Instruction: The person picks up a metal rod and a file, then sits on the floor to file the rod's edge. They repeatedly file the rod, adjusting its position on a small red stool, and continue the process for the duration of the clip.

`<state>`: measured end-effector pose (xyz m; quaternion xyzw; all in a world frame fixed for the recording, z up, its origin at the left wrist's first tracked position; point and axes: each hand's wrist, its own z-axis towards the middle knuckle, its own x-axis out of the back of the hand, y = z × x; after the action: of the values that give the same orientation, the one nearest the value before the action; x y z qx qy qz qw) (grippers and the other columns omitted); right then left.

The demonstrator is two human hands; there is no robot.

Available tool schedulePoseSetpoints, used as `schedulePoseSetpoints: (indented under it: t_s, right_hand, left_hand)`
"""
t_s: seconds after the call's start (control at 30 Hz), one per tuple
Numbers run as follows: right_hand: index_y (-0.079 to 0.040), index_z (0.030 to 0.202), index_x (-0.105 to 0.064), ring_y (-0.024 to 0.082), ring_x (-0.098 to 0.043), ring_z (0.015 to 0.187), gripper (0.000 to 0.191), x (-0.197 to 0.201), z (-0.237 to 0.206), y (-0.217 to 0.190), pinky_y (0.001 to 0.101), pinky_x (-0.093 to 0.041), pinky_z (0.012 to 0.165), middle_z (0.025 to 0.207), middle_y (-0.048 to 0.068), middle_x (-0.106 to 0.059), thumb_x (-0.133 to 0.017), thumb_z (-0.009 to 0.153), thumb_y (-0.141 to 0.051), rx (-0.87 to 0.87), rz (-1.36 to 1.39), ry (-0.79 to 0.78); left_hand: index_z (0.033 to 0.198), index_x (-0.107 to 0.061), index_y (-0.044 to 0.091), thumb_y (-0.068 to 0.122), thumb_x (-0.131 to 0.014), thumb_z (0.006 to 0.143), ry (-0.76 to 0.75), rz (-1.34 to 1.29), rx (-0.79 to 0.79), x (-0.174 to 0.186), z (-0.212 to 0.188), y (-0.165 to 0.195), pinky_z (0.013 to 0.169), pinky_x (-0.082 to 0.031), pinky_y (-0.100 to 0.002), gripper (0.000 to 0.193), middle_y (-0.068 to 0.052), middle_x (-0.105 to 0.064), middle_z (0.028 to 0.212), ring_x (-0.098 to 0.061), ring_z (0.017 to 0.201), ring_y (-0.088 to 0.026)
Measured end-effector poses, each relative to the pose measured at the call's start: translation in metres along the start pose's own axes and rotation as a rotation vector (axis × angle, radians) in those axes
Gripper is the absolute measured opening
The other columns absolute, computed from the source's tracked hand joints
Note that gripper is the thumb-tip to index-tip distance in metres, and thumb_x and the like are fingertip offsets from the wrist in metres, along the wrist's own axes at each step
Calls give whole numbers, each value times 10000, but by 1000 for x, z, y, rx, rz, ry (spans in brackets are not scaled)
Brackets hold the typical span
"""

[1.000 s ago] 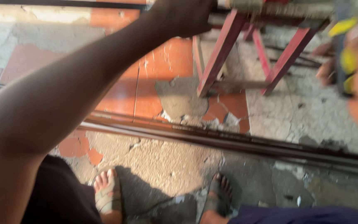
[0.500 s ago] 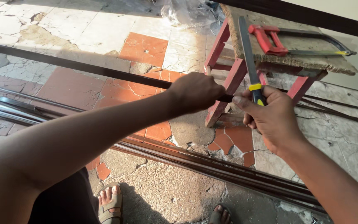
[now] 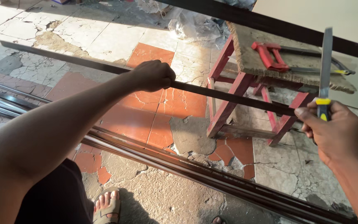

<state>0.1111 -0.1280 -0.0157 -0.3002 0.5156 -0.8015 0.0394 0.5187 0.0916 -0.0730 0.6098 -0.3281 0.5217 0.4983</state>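
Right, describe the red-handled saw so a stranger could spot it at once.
Find the red wooden stool on the cracked tile floor. On its worn top lies the hacksaw, flat, beyond the dark metal bar. Its red handle sets it apart; the file in the right hand has yellow.

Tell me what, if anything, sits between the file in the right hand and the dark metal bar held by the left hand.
Nothing visible does. The left hand grips the dark metal bar in the air, and the right hand holds the flat file upright just beyond the bar's near end. The red stool stands behind, not between.
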Motion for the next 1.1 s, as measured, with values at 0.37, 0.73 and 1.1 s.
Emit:
schedulePoseSetpoints:
  t_s: [0.37, 0.73, 1.1]
  right_hand:
    - [-65, 1239, -650, 130, -556, 525, 258, -66, -42, -71, 287, -420, 408, 745, 75, -626, -545, 1032, -176, -335, 271, -138]
    - [-287, 1572, -502, 119, -527, 579, 548, -111, -63, -96, 279, -424, 478, 788, 54, -594, -501, 1033, -189, -428, 335, -294]
    - [-265, 1544, -537, 127, -561, 543, 560, -119, -59, -108, 281, -453, 451, 733, 55, -579, -563, 993, -168, -365, 376, -302]
  left_hand:
    - [892, -730, 141, 235, -583, 960, 362, 227, -59, -7, 19, 94, 607, -594, -476, 188, -130, -730, 774, -749, 724, -334]
    - [882, -719, 131, 241, -559, 975, 367, 265, -179, 5, 16, 124, 552, -592, -456, 216, -109, -741, 774, -749, 676, -293]
    - [881, -703, 123, 216, -563, 1022, 467, 321, -115, 16, 28, 109, 464, -569, -418, 220, -102, -721, 731, -738, 603, -265]
